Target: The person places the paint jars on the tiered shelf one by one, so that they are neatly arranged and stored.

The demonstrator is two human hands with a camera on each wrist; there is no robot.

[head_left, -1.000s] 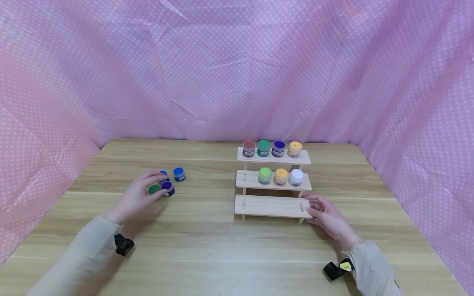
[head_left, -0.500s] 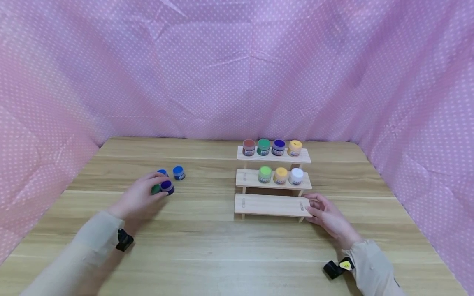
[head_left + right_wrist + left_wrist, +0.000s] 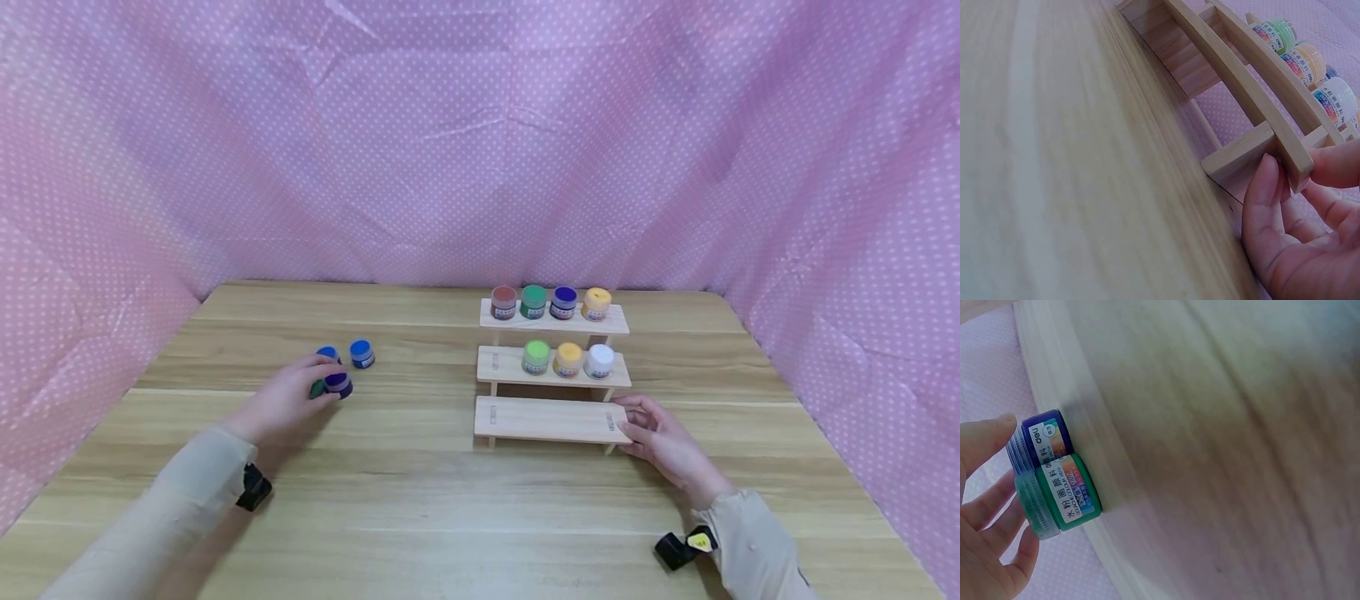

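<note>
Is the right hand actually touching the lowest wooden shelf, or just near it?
Touching. The right wrist view shows it: the right hand pinches the end of the lowest shelf between thumb and fingers, with no visible gap.

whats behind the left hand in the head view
Parts of three jars show past the left hand: a blue jar, whose lower part the fingers cover; a sliver of a green jar; and a dark purple jar, its lid partly hidden. Anything fully covered there cannot be told.
</note>
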